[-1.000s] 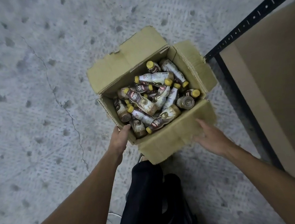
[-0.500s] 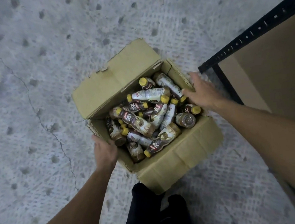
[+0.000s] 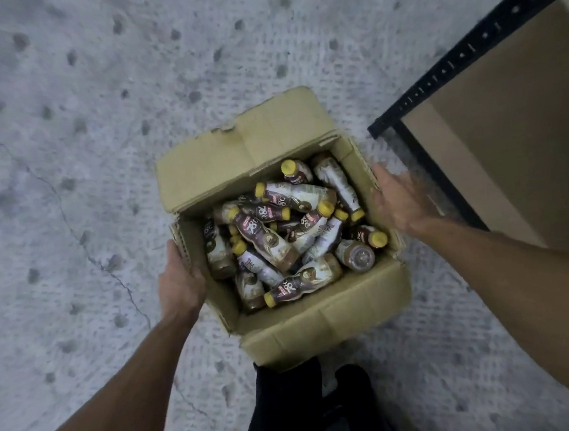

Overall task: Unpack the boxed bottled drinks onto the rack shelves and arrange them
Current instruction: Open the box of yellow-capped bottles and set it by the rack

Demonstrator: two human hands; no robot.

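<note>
Bottles (image 3: 280,246) fill the box (image 3: 323,318); left grip (image 3: 179,283) clasps its 9 o'clock wall, right grip (image 3: 400,201), spread flat, has moved to 3 o'clock: unpacking unstarted.

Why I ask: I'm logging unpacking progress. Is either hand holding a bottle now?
No: the left hand grips the box wall, the right hand is at its right flap, and the bottles lie inside.

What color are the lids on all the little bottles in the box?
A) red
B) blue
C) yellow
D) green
C: the bottles piled in the cardboard box have yellow caps wherever a cap shows.
</note>
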